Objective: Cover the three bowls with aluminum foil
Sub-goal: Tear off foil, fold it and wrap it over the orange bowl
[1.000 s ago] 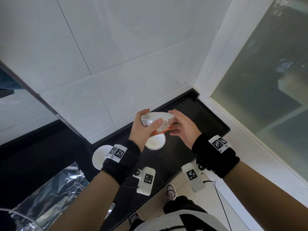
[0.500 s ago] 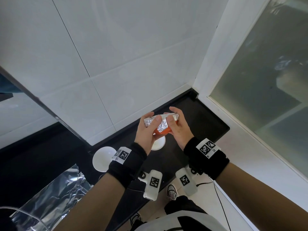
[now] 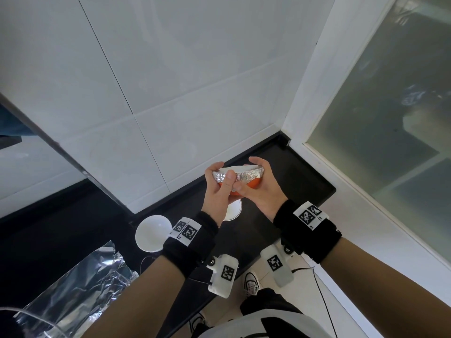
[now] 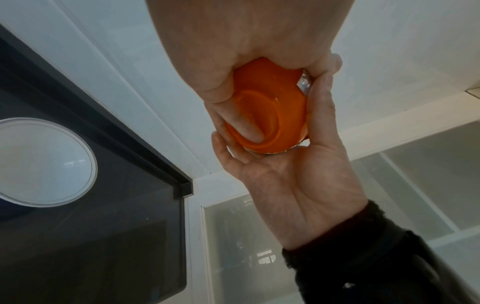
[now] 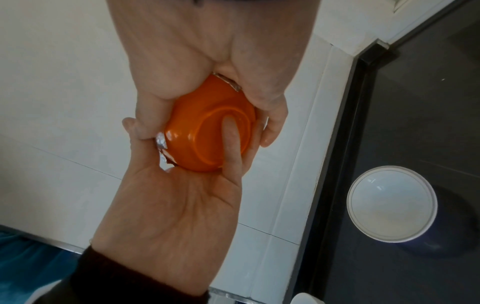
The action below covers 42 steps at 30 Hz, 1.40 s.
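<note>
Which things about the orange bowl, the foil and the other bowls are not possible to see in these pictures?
- Orange bowl contents: its foil cover hides them in the head view; the wrist views show only the underside.
- Foil edge at the far rim: hidden in the head view, facing away.
- Second white bowl: left hand covers most of it in the head view.
- Loose foil sheet: cut off by the head view's edge.
</note>
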{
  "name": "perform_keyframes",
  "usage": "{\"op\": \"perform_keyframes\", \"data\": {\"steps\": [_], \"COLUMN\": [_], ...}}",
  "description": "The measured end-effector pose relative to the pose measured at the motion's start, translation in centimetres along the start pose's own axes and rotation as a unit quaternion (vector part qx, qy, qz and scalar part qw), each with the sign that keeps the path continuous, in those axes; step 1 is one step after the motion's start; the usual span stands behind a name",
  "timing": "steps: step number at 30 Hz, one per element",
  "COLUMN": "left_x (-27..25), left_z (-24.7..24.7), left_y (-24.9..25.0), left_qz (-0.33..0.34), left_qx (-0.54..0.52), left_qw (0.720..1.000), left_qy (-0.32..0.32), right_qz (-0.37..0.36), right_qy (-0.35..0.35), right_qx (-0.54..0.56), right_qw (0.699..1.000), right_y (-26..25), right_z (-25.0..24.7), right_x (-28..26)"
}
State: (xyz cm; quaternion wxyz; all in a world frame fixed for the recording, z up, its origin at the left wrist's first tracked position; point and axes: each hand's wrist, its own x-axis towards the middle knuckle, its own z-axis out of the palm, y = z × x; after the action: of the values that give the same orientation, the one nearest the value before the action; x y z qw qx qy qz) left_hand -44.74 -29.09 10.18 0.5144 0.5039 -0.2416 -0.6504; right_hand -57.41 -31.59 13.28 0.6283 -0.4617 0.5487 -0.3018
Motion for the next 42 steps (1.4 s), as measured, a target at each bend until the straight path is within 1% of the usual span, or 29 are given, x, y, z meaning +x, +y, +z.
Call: {"op": "perform_keyframes", "data": {"steps": [4,7,8,10,11,13,14,16,18,19,21,23,24,26,28,31,34,37,40,42], "left_x": [0.9,1.8,2.2,2.9,3.0,3.0,2.9,2.5,2.0,1.7,1.0,0.2,-0.3,-1.5,-2.9,-5.5,-8.5,-11.3,-13.5,-14.9], "left_z": [0.6,-0.2,-0.7,-1.8,-2.3,-3.0,-3.4,-4.3,-5.6,-6.3,-7.7,-9.2,-10.0,-11.9,-14.2,-17.9,-22.0,-26.4,-30.1,-32.7], "left_y": [-0.8,-0.6,-0.5,-0.1,-0.1,0.0,0.1,0.3,1.1,1.6,3.0,4.5,5.3,6.2,6.5,7.1,8.3,8.8,9.2,9.5], "left_qz": [0.017,0.051,0.051,0.023,0.007,-0.013,-0.016,-0.013,-0.026,-0.036,-0.062,-0.097,-0.102,-0.087,-0.057,-0.015,0.013,0.023,0.029,0.033], "left_qx": [0.011,0.088,0.117,0.16,0.177,0.196,0.211,0.257,0.279,0.27,0.197,0.104,0.093,0.126,0.148,0.17,0.19,0.188,0.178,0.174], "left_qw": [1.0,0.995,0.992,0.986,0.983,0.978,0.974,0.963,0.956,0.958,0.975,0.989,0.99,0.988,0.987,0.984,0.979,0.976,0.976,0.973], "left_qy": [0.004,-0.01,-0.021,-0.042,-0.051,-0.068,-0.074,-0.083,-0.087,-0.087,-0.08,-0.044,-0.025,-0.006,0.013,0.039,0.077,0.104,0.123,0.148], "right_qz": [0.007,0.029,0.039,0.061,0.076,0.109,0.117,0.122,0.124,0.123,0.119,0.106,0.098,0.084,0.08,0.099,0.113,0.129,0.151,0.17], "right_qy": [-0.023,-0.075,-0.095,-0.105,-0.097,-0.087,-0.083,-0.07,-0.064,-0.069,-0.084,-0.099,-0.107,-0.124,-0.139,-0.167,-0.166,-0.16,-0.148,-0.144], "right_qx": [-0.017,-0.029,-0.021,0.034,0.088,0.186,0.208,0.226,0.233,0.234,0.228,0.209,0.201,0.18,0.154,0.094,0.055,0.067,0.109,0.137], "right_qw": [1.0,0.996,0.995,0.992,0.988,0.973,0.968,0.964,0.963,0.962,0.963,0.967,0.969,0.972,0.975,0.977,0.978,0.976,0.971,0.965], "right_y": [0.6,0.8,0.9,0.9,0.8,0.2,0.0,-0.1,-0.2,-0.2,-0.3,-0.4,-0.5,-0.7,-0.5,-0.2,0.4,1.4,2.2,2.8], "right_z": [-1.3,-2.2,-2.5,-2.8,-2.7,-2.3,-2.0,-1.2,-0.2,0.3,1.6,3.6,4.7,7.2,9.6,13.2,17.4,22.2,26.4,29.4], "right_x": [1.1,2.1,2.5,3.0,3.1,3.2,3.2,3.3,3.3,3.2,3.1,2.8,2.6,2.0,1.4,0.4,-0.4,-1.8,-2.8,-3.2]}}
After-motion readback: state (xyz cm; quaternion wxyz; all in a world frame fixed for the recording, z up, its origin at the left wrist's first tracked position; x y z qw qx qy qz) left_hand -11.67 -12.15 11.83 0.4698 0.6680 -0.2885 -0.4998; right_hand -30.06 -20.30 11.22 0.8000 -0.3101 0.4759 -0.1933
